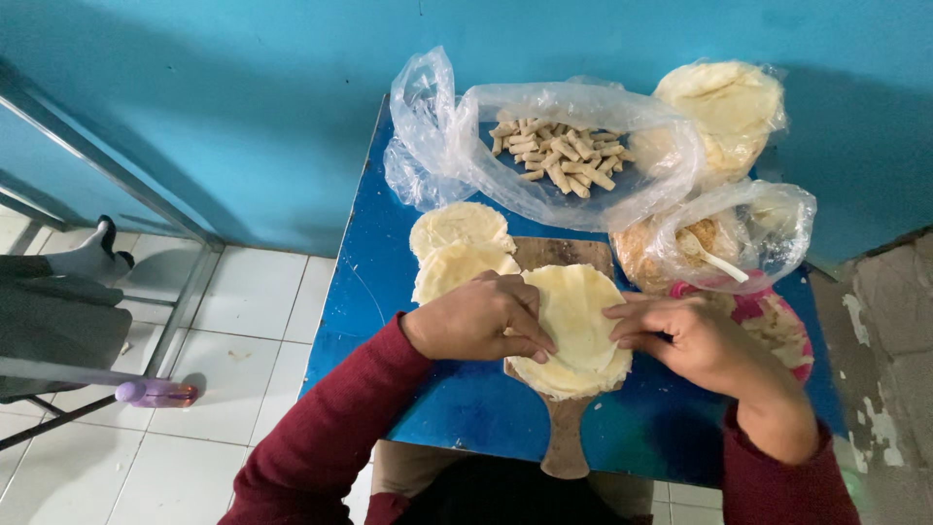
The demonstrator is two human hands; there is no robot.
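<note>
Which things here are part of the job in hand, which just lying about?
In use: left hand and right hand folding the wrapper on the wooden board; spare wrappers; bag of rolled pieces; bag of filling with spoon; wrapper stack.

Lying about: purple bottle on the floor; metal frame.

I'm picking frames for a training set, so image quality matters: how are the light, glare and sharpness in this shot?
Head view: soft, dim, bluish light; the left hand, right hand and pale dough round are reasonably sharp; white glare streaks on the clear plastic bag of rolled sticks; wide-angle bending of the metal frame at the left edge; soft shadows on the blue wall.
</note>
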